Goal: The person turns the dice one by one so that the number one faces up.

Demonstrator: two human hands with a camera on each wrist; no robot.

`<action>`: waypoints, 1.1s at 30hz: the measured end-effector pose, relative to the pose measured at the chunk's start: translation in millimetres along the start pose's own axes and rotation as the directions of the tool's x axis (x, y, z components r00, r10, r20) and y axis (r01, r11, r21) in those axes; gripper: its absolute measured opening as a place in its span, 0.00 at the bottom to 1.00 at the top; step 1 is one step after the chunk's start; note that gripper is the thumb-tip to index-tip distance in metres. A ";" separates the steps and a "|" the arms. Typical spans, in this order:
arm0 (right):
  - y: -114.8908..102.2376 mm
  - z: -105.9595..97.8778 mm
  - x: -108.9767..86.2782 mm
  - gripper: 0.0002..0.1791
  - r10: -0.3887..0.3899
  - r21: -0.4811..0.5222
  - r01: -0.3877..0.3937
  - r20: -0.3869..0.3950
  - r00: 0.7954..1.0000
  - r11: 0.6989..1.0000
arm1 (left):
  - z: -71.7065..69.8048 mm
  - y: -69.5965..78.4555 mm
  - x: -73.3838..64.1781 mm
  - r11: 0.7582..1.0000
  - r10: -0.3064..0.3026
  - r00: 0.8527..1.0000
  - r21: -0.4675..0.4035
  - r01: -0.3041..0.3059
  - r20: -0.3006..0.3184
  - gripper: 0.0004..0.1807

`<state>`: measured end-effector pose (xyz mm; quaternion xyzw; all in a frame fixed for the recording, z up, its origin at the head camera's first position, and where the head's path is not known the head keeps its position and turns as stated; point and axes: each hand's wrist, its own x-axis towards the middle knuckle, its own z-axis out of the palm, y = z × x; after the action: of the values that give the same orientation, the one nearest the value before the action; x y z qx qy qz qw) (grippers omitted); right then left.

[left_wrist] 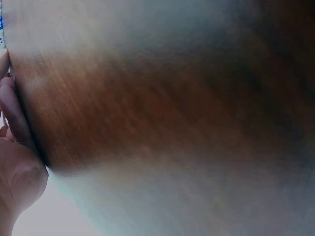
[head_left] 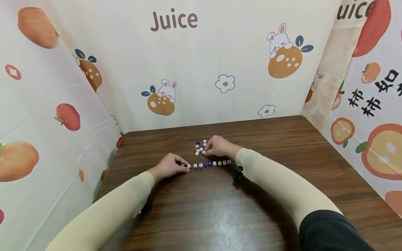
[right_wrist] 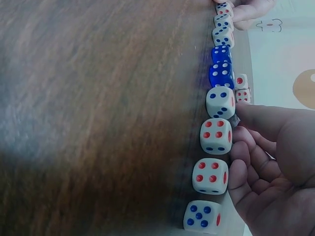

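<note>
A row of dice lies across the wooden table, with white dice [right_wrist: 217,135] at both ends and two blue dice [right_wrist: 221,74] between them. At the row's left end my left hand [head_left: 169,166] pinches the last white die [head_left: 189,166] between thumb and finger. Behind the row, a small cluster holds white dice [head_left: 197,153], a blue die [head_left: 197,142] and a red die [head_left: 195,150]. My right hand [head_left: 219,145] pinches a white die [head_left: 204,152] at the cluster's near right side. In the right wrist view, its fingers hide most of that die.
The brown table [head_left: 204,202] meets a printed back curtain [head_left: 201,101] just beyond the cluster. More printed cloth [head_left: 78,153] hangs at the left and right sides. A black device [head_left: 238,173] is under my right wrist, close to the row's right end.
</note>
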<state>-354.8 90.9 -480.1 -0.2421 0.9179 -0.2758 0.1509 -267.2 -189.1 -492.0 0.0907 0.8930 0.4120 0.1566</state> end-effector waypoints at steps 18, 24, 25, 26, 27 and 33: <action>0.6 -3.8 -2.5 0.09 -0.037 -0.010 0.038 0.016 0.999 0.999 | 3.1 0.1 0.7 1.000 0.018 1.000 -0.016 -0.018 -0.008 0.12; 7.4 -4.3 -6.6 0.04 -0.033 0.018 0.033 -0.004 0.999 0.999 | 3.7 -0.6 1.3 1.000 0.005 1.000 -0.015 -0.005 -0.012 0.12; 9.2 -5.3 -8.2 0.04 -0.030 0.027 0.030 -0.008 1.000 0.999 | 3.7 -0.7 1.4 1.000 0.003 1.000 -0.016 -0.003 -0.011 0.12; 11.1 -6.4 -10.1 0.03 -0.025 0.035 0.025 -0.011 1.000 0.999 | 3.6 -0.8 1.4 1.000 0.002 1.000 -0.018 -0.002 -0.011 0.12; 13.4 -7.7 -12.1 0.03 -0.018 0.043 0.019 -0.015 1.000 0.999 | 3.3 -0.3 0.9 1.000 0.004 1.000 -0.020 -0.005 -0.009 0.12; 29.6 -19.1 -24.8 0.03 0.011 0.066 -0.008 -0.045 0.999 0.998 | 1.4 1.4 -1.4 1.000 0.001 1.000 -0.030 -0.002 -0.009 0.12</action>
<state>-352.6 134.0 -478.4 -0.2264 0.9126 -0.3107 0.1391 -265.4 -187.5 -491.5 0.0871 0.8874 0.4258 0.1536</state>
